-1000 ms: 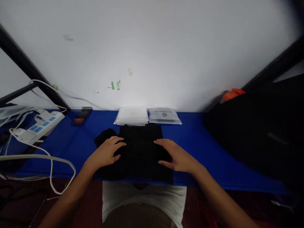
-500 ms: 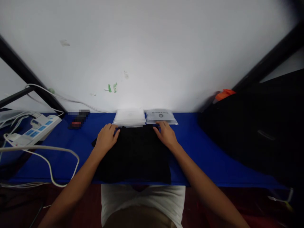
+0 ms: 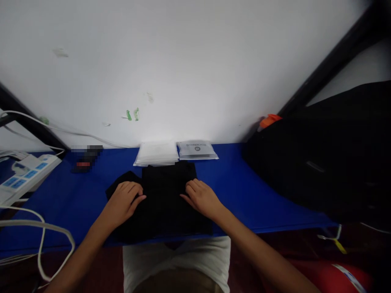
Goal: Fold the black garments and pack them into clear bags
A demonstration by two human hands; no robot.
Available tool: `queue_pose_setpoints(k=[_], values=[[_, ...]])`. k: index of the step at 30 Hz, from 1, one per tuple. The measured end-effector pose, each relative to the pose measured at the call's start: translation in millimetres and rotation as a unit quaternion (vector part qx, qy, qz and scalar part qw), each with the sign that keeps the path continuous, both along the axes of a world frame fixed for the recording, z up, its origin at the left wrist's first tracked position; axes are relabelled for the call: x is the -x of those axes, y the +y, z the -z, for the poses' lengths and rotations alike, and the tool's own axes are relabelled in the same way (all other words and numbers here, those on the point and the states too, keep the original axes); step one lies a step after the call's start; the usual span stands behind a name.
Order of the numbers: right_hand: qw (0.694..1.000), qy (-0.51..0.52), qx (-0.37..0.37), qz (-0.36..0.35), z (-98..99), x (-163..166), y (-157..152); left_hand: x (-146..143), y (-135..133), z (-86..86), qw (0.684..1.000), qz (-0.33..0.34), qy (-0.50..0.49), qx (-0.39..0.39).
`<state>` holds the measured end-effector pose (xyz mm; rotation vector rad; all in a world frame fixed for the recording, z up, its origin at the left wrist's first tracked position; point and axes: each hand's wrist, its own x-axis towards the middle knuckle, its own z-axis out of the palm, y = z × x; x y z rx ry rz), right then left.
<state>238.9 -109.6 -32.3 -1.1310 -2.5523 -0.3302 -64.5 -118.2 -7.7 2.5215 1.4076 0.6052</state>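
A folded black garment (image 3: 165, 211) lies on the blue table cover, with a loose part of it sticking out at the upper left. My left hand (image 3: 124, 201) is on the garment's left side, its fingers curled and its thumb close to them, gripping the fabric. On the right side, my right hand (image 3: 202, 197) has bent fingers and thumb closed on the cloth. The dark fabric hides the exact fold lines. Just beyond the garment lie a stack of white translucent bags (image 3: 157, 152) and a flat printed zip bag (image 3: 198, 150).
A white power strip (image 3: 26, 177) with looping white cables (image 3: 42, 236) occupies the left. A dark, partly blurred object (image 3: 87, 159) lies near the wall. A large black item (image 3: 305, 162) and something orange (image 3: 269, 120) are at right. The blue table cover (image 3: 241, 199) ends before my lap.
Both hands have come back toward me from the garment's far edge, and their fingers are more curled. The loose part at upper left shows more. The view has shifted rightward.
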Motion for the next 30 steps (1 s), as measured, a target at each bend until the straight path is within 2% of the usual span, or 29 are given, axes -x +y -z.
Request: queue_pose_setpoints(k=[3, 6, 8, 12, 16, 20, 22, 25, 28, 30], values=[[0.999, 0.005, 0.018, -0.05, -9.7, -10, -26, 6, -27, -12.9, 0.998, 0.025, 0.02, 0.057], [0.992, -0.035, 0.086, -0.089, -7.6, -17, -54, 13, -46, -6.6, 0.992, 0.026, 0.05, 0.115], [0.987, -0.054, 0.121, -0.092, -1.6, -19, -66, 17, -49, 3.9, 0.989, -0.019, 0.065, 0.13], [0.987, -0.021, 0.135, -0.08, 7.4, -22, -72, 19, -37, 15.2, 0.964, -0.185, 0.125, 0.146], [0.988, 0.048, 0.089, -0.115, 10.8, -27, -77, 15, -27, 5.5, 0.922, -0.272, 0.2, 0.188], [0.979, 0.126, 0.088, -0.131, 9.5, -34, -84, 9, -26, -3.0, 0.906, -0.317, 0.205, 0.193], [0.977, 0.14, 0.102, -0.128, 4.5, -39, -75, 4, -28, 0.6, 0.92, -0.309, 0.196, 0.143], [0.981, 0.14, 0.104, -0.083, -4.6, -51, -33, -6, -33, 18.5, 0.958, -0.235, 0.163, 0.021], [0.99, 0.119, 0.056, 0.048, -7.0, -65, 34, -14, -41, 44.5, 0.974, -0.165, 0.14, -0.065], [0.991, 0.042, 0.032, 0.122, -3.3, -71, 78, -16, -45, 59.6, 0.975, -0.143, 0.143, -0.087]])
